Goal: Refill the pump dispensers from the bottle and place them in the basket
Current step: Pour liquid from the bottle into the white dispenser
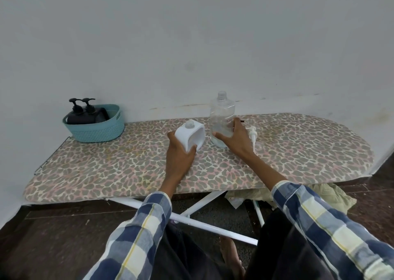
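Progress is judged to be roughly two thirds made: two black pump dispensers (82, 111) are already stood in the teal basket (96, 128), well off to the far left of the left hand (181, 149), at the end of the leopard-print board (128, 162). One white dispenser (190, 135) is left. It is gripped by the left hand, fingers and thumb curled round its lower body, and is held tilted, its open neck uppermost with no pump fitted. The clear bottle (221, 122) is stood upright just to the right of that dispenser and is clasped low down by the right hand (234, 139), thumb on the near face and fingers wrapped behind. Its cap is off, and only a shallow pool of liquid appears to be left in it. The white pump head (253, 135) is laid on the board just beyond the right hand, apart from its dispenser. Whether the white dispenser has been filled cannot be told, since its walls are opaque. Pouring, if still needed, refitting the pump, and carrying this last dispenser across to the basket are judged to remain.
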{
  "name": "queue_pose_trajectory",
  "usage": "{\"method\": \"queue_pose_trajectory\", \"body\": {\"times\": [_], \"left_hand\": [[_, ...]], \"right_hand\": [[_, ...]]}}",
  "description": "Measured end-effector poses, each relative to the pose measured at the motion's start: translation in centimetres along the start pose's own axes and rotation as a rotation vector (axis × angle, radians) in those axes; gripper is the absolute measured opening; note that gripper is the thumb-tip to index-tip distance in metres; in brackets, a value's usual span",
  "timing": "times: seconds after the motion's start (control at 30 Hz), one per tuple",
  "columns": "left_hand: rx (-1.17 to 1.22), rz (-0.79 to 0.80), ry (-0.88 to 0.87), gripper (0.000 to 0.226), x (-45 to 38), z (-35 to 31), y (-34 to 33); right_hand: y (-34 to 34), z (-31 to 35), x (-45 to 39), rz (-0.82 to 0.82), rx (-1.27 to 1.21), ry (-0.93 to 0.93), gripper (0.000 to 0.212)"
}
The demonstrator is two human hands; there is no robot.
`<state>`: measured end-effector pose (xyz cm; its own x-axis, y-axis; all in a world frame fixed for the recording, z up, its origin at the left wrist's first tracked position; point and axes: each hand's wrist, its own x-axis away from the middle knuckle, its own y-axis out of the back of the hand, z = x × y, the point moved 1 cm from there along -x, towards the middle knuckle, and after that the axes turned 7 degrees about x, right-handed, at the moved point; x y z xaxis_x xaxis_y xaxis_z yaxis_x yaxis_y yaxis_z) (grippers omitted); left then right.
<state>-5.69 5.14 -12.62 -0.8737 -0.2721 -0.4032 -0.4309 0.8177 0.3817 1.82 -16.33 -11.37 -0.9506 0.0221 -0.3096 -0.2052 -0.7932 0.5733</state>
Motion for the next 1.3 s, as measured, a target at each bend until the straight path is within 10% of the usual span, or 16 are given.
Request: {"method": "queue_pose_trajectory", "body": {"times": [0.6,1.3], "left_hand": [[0.521,-0.048,0.253,0.055,-3.4,1.6,1.3],[0.250,0.129,-0.077,0.066,-6.7,4.1,-1.9]], "right_hand": [[3.0,-1.4,-2.8,-0.141,0.147,0.317,0.069],[2.2,-5.2,-4.4,-0.376,0.231,0.347,0.081]]}}
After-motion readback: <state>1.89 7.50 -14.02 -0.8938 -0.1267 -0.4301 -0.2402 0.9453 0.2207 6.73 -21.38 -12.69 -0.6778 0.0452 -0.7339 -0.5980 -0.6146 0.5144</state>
